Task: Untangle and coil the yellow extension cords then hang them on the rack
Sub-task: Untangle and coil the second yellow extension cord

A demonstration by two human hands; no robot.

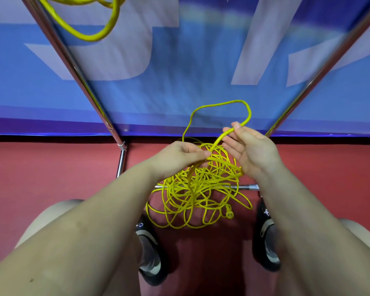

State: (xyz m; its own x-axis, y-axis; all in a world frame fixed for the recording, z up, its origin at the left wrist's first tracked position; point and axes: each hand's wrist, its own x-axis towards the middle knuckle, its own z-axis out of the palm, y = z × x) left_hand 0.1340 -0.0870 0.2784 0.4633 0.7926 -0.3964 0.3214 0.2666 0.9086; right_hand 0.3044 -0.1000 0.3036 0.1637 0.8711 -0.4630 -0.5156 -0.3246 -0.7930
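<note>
A tangled heap of yellow extension cord [192, 195] lies on the red floor between my feet, its plug [229, 214] at the lower right of the pile. My left hand [179, 157] pinches a strand just above the heap. My right hand [249, 146] holds the same cord between thumb and fingers, palm turned toward me. From it a loop [220, 103] rises in front of the blue banner. Another yellow cord [90, 36] hangs from the rack at the top left.
Two chrome rack poles [73, 67] [320, 73] slant down to a base bar [249, 186] that runs under the heap. A blue and white banner [179, 60] stands behind. My black shoes [150, 248] [265, 238] flank the pile on the red floor.
</note>
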